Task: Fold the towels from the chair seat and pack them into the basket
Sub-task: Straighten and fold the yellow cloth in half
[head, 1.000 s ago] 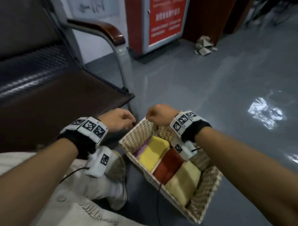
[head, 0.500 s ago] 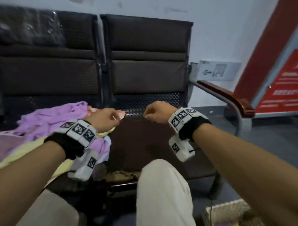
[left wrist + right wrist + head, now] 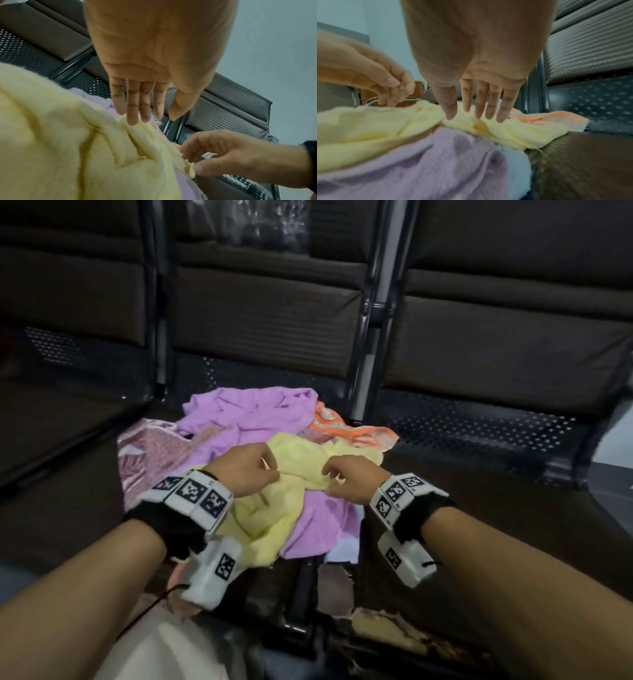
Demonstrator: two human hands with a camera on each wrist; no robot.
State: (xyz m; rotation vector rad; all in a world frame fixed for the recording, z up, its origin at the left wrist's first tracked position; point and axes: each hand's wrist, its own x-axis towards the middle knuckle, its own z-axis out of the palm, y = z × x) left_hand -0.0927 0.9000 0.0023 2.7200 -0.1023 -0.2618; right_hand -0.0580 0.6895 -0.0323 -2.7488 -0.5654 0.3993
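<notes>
Both forearms are being held out over the chair seat, palms turned down, wrists level and close together above a heap of towels. The left hand is being kept released: in the left wrist view its fingers are being held straight and together, with the fingertips just touching a raised fold of the yellow towel. The right hand is being held just beside it, near the same fold. From the right wrist view its fingers are being held nearly straight over the yellow cloth, while from the left wrist view its thumb and forefinger are being brought toward the towel's edge; whether that edge is actually being pinched cannot be told.

The yellow towel is being left draped across the top of the heap, partly over a purple towel. An orange towel and a pink patterned towel are lying at the heap's right and left sides. All of them are being carried by the seat.
</notes>
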